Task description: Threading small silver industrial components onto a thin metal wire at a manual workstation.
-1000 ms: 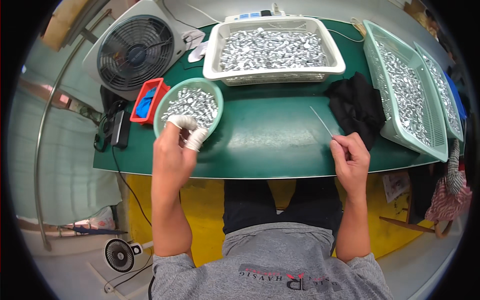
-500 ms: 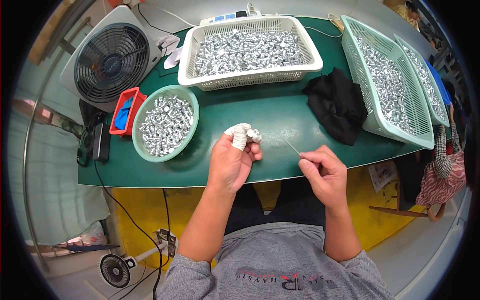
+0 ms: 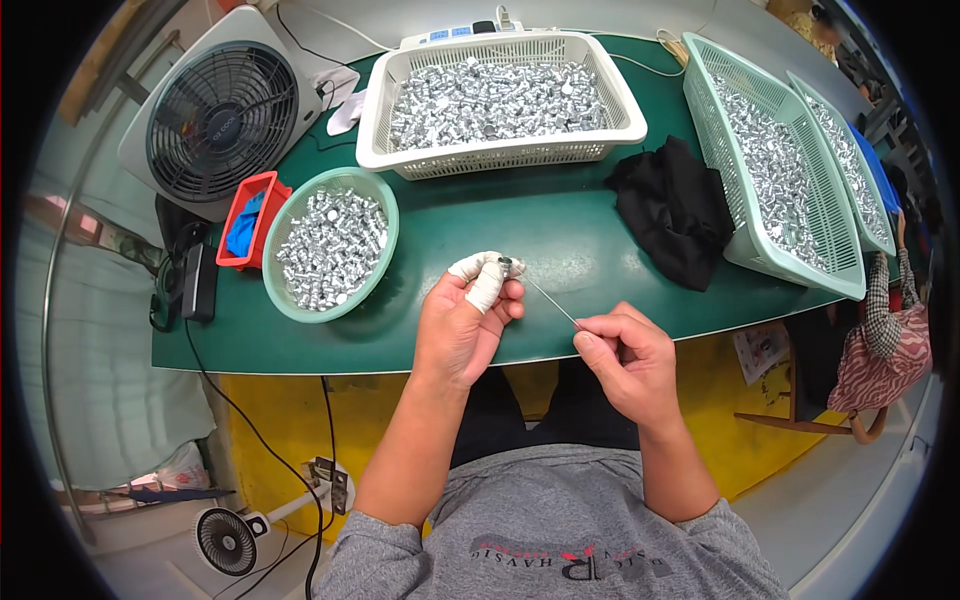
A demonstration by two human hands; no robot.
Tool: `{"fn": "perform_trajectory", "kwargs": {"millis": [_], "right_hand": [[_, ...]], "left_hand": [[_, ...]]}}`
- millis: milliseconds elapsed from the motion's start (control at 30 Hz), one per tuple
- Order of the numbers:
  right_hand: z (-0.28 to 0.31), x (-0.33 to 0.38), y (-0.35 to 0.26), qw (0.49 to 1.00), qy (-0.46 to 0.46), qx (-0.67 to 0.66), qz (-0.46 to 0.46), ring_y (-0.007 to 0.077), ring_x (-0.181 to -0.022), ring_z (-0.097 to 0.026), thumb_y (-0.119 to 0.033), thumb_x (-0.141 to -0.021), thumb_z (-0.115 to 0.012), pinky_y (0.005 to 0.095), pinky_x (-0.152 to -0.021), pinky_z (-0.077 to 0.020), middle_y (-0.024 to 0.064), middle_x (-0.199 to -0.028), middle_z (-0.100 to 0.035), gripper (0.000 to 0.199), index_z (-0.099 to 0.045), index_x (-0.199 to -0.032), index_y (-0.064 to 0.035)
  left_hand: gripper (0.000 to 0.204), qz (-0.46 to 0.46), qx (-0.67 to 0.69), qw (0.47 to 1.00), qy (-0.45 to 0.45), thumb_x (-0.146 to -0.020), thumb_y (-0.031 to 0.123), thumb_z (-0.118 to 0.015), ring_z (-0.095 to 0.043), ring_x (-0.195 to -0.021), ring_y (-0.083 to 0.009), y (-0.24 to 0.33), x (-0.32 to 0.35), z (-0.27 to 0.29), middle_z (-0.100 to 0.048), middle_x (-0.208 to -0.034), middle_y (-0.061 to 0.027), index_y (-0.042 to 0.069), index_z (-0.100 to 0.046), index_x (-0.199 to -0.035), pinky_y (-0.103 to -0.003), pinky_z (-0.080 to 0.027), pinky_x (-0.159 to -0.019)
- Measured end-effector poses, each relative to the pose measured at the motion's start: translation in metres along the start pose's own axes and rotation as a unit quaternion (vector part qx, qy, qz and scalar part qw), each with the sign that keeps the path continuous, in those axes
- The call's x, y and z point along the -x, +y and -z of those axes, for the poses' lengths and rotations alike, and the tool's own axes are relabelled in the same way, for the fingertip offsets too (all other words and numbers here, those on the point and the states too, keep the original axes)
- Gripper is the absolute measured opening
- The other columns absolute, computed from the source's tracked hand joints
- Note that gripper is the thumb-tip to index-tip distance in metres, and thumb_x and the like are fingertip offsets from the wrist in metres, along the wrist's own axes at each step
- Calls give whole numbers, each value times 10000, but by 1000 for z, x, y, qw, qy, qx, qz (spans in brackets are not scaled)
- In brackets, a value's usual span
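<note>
My left hand [image 3: 472, 325], its thumb and forefinger wrapped in white tape, pinches a small silvery metal part [image 3: 506, 265] above the green table. Between finger and thumb of my right hand [image 3: 632, 362] is a thin metal rod [image 3: 553, 302]. The rod slants up and left, its far tip close to the metal part; whether they touch I cannot tell. Left of my hands, a round pale green basket [image 3: 391, 240] holds many similar small metal parts. A white basket [image 3: 500, 160] full of them stands beyond my hands.
Two pale green baskets [image 3: 790, 262] of metal parts line the right side. Black cloth [image 3: 672, 210] lies beside them. A red bin [image 3: 268, 215] with something blue inside and a box fan [image 3: 222, 122] stand at the left. Cables run down the table's left front edge [image 3: 270, 373].
My right hand has moved left, bringing the rod's tip to the metal part. In my left hand the part has turned, and the thumb has shifted slightly.
</note>
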State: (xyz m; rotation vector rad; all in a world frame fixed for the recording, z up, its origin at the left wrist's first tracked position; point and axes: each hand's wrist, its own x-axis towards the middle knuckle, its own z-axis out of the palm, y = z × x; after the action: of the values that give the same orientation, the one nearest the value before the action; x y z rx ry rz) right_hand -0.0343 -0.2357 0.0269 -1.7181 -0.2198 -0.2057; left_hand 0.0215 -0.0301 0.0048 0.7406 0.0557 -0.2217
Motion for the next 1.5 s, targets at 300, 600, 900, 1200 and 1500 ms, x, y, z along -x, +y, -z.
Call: {"fn": "perform_trajectory", "kwargs": {"millis": [300, 600, 900, 1200, 1500], "right_hand": [[3, -1, -5, 1000, -17, -19, -19, 38, -659, -441, 45, -905, -696, 206, -575, -336, -15, -784, -518, 95, -726, -995, 38], [5, -1, -4, 999, -27, -21, -22, 40, -647, -437, 39, -904, -698, 210, -568, -335, -17, -777, -511, 98, -726, -998, 41], [24, -5, -10, 998, -55, 3, -13, 52, -635, -460, 33, -884, -719, 221, -559, -341, 0, -766, -543, 98, -740, -978, 17], [20, -4, -8, 996, -27, 56, 68, 66, -641, -490, 33, -865, -734, 232, -554, -366, 11, -772, -583, 97, -751, -956, 4], [16, 1, -7, 1000, -20, 22, -1, 98, -631, -509, 37, -843, -755, 252, -544, -384, 38, -753, -582, 121, -750, -956, -4]], "left_hand": [[134, 11, -15, 1000, -17, -1015, 138, -629, -635, -874, -150, 2, -1, 0, -698, -1072, -90, 37, -662, -1096, -301, -521, -730], [140, 12, -26, 999, -30, -1008, 128, -636, -630, -875, -158, 2, 0, 2, -696, -1068, -88, 41, -662, -1115, -304, -516, -727], [148, 96, -32, 990, -94, -958, 72, -677, -611, -844, -174, 16, -4, 1, -685, -1042, -104, 31, -679, -1100, -323, -501, -710], [113, 120, -72, 979, -146, -935, 63, -693, -590, -803, -171, 15, -1, 3, -678, -1010, -136, 34, -698, -1045, -326, -477, -668], [63, 83, -76, 991, -79, -939, 78, -697, -580, -746, -165, 5, 8, -22, -679, -960, -128, 27, -668, -961, -327, -465, -634]]}}
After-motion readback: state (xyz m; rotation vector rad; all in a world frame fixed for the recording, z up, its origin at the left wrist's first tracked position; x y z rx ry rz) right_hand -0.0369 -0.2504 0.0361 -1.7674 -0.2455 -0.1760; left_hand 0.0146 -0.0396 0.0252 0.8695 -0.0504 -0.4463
